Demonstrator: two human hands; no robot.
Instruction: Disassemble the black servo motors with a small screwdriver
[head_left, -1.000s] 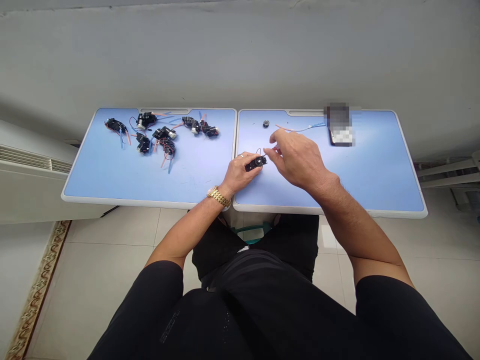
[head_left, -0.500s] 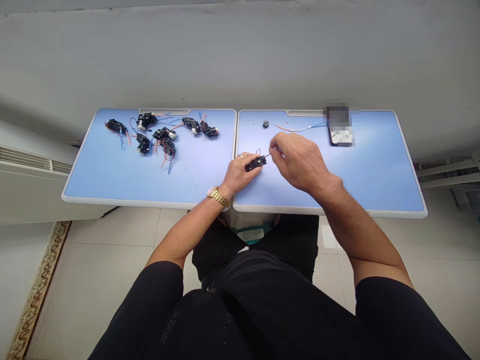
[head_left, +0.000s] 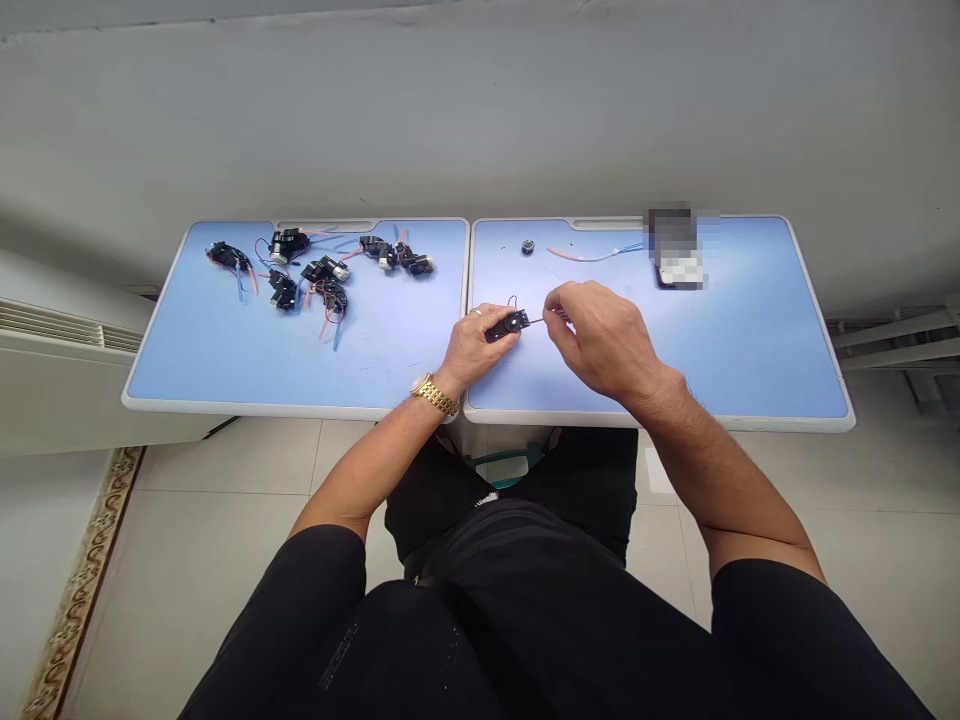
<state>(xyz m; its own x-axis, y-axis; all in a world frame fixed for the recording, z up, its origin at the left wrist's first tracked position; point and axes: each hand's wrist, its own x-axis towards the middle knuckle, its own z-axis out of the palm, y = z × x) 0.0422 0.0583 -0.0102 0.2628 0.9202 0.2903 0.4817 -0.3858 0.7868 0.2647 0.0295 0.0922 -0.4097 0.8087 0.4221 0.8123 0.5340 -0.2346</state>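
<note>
My left hand, with a gold watch on the wrist, pinches a small black motor assembly just above the right-hand table. A thin dark wire loops up behind the assembly. From the right, my right hand is closed around a screwdriver; its handle is mostly hidden by the fingers. The thin shaft points left and its tip meets the right end of the assembly. Whether the tip sits in a screw is too small to tell.
Several black motor assemblies with red and blue strips lie on the left table. A small round black part, a red-and-blue strip and a partly blurred phone-like object lie behind my hands on the right table.
My right hand has shifted slightly right and down, and more of the screwdriver shaft shows. The shaft now lies more level. My left hand still grips the assembly.
</note>
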